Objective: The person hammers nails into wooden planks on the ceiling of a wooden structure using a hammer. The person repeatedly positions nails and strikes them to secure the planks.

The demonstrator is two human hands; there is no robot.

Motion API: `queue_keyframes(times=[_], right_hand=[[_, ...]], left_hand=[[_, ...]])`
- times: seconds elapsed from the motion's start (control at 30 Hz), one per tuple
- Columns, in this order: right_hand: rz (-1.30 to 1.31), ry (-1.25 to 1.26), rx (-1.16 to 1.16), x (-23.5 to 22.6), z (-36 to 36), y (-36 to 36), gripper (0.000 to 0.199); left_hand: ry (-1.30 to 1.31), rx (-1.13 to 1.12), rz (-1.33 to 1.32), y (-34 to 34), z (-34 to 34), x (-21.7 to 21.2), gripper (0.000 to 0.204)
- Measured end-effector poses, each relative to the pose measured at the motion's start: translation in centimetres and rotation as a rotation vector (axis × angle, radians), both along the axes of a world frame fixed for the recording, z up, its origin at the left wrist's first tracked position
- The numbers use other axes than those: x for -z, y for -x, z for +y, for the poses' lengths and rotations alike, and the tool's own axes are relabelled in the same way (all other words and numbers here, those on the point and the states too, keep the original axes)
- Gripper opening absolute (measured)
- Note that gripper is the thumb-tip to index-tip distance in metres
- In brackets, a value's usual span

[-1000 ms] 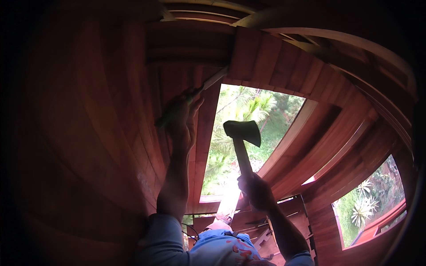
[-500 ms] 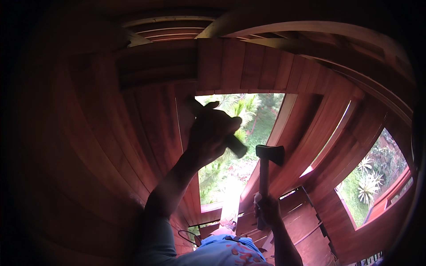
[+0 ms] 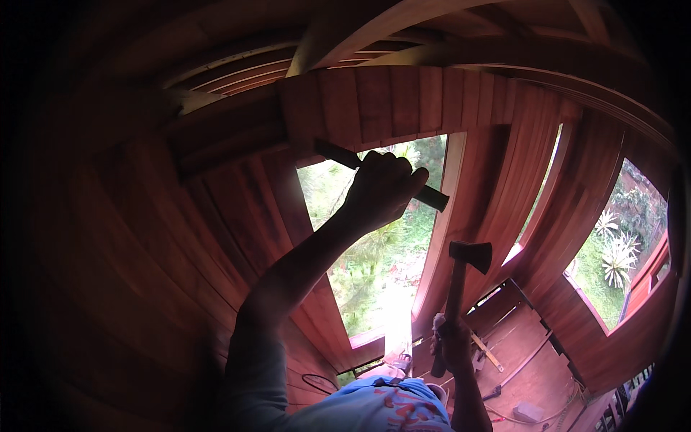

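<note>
My left hand [image 3: 387,186] is raised in front of the bright opening in the plank wall, its fingers wrapped round a dark chisel [image 3: 434,198]. The chisel slants from upper left to lower right, its flat end near the opening's top left corner. Whether that end touches the wood I cannot tell. Lower and to the right, my right hand [image 3: 453,342] grips the handle of a hatchet [image 3: 471,254]. The hatchet stands upright, head up, apart from the chisel. Both hands are dark against the light.
Plank walls [image 3: 497,194] surround the tall opening [image 3: 374,288]; a window [image 3: 622,252] lies to the right. On the floor at lower right are a wooden-handled tool [image 3: 489,351] and a pale block [image 3: 529,412]. A dark cord loop [image 3: 319,383] lies at lower left. Beams [image 3: 360,32] run overhead.
The view has tilted and shifted. My left hand with the chisel has moved up and right across the opening. The hatchet in my right hand appears farther right, and more floor shows.
</note>
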State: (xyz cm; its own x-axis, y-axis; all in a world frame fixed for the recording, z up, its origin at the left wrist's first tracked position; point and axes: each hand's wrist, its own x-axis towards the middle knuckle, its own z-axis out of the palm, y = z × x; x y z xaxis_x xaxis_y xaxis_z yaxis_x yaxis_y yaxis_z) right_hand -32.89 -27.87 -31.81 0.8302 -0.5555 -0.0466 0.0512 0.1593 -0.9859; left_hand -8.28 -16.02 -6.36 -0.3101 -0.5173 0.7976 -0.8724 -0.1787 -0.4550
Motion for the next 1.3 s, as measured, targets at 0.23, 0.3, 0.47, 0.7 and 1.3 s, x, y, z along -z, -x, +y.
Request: queue_keyframes(times=[0.23,0.3,0.47,0.7,1.3], right_hand=[[-0.041,-0.04,-0.007,-1.3,0.8,-0.1,0.031],[-0.052,-0.01,-0.006,-1.3,0.8,-0.2,0.03],[-0.082,-0.056,0.05,0.3,2.3,-1.0,0.028],[-0.13,-0.379,-0.086,5.2,3.1,-5.6,0.016],[-0.105,-0.459,-0.329,3.3,7.1,-18.8,0.036]], left_hand=[[-0.16,-0.027,0.003,0.1,-1.6,0.3,0.034],[-0.323,-0.142,-0.052,0.4,-2.5,1.3,0.033],[-0.626,-0.259,0.007,-2.6,-1.8,4.9,0.03],[-0.771,-0.513,-0.14,-8.3,-1.6,6.7,0.006],[-0.702,-0.768,-0.337,-10.9,-0.2,4.0,0.006]])
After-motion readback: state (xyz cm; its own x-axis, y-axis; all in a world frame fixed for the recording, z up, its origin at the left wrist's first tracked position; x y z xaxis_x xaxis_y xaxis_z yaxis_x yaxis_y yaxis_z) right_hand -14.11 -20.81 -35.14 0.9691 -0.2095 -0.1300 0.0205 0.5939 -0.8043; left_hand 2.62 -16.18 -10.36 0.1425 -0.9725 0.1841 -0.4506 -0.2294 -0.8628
